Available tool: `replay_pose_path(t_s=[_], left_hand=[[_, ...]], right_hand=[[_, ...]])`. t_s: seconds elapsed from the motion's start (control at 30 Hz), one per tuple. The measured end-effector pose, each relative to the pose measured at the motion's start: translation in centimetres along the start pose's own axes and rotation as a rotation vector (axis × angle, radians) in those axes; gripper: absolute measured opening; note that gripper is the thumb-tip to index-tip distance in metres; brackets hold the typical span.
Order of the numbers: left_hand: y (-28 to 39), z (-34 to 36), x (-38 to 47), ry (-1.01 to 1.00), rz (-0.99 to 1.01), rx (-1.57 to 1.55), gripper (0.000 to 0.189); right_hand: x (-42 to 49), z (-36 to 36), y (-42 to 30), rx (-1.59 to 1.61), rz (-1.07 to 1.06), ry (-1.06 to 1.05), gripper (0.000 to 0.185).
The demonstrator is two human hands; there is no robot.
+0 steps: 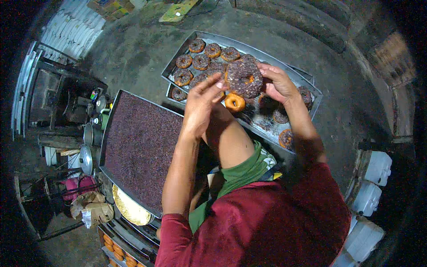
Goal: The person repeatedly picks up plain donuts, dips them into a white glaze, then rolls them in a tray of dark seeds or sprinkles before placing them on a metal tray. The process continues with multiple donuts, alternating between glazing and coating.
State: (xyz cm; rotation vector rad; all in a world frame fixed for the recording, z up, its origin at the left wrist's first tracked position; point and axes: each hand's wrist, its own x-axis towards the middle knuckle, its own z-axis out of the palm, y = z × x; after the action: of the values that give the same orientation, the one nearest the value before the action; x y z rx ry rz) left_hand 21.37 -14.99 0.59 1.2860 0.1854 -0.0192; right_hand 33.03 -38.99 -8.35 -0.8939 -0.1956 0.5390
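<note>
A ring doughnut [243, 78] with dark sprinkle-like topping is raised above a metal tray [263, 131]. My right hand [278, 81] grips its right edge. At the left edge are the bent fingers of my left hand [201, 103]; whether they touch it is unclear. Several topped doughnuts [200, 62] lie in the tray, mostly towards its far left end. A plain golden doughnut [235, 102] is just below the raised one. To my left, dark brown granules [140, 133] fill a wide, shallow tray.
Another tray edge [305, 75] shows under the doughnut tray. A round container [130, 207] with pale yellow contents sits partly beneath the granule tray. Plain doughnuts [115, 248] fill trays at lower left. Pots [88, 133] stand at left, translucent plastic containers [367, 198] at right.
</note>
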Motion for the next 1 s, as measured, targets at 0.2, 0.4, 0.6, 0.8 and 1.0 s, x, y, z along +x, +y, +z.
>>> replay_pose_path(t_s=[0.2,0.4,0.6,0.8,1.0], left_hand=[[2.0,-5.5,-4.8,0.361,0.205,0.122,0.04],[2.7,-11.1,-11.5,0.604,0.308,0.101,0.034],[3.1,-16.2,-20.3,0.894,0.351,0.315,0.027],[6.1,-27.9,-38.7,1.296,0.325,1.072,0.026],[-0.6,-38.0,-65.8,1.887,-0.495,1.388,0.034]], right_hand=[[-2.9,-12.1,3.3,-0.981,0.171,0.045,0.022],[-3.4,-14.7,13.4,-1.666,0.181,-0.218,0.02],[3.0,-6.3,15.9,-1.738,-0.43,-0.195,0.022],[8.2,-3.4,17.1,-1.886,-0.176,-0.298,0.042],[11.6,-2.8,10.2,-1.499,-0.08,-0.424,0.035]])
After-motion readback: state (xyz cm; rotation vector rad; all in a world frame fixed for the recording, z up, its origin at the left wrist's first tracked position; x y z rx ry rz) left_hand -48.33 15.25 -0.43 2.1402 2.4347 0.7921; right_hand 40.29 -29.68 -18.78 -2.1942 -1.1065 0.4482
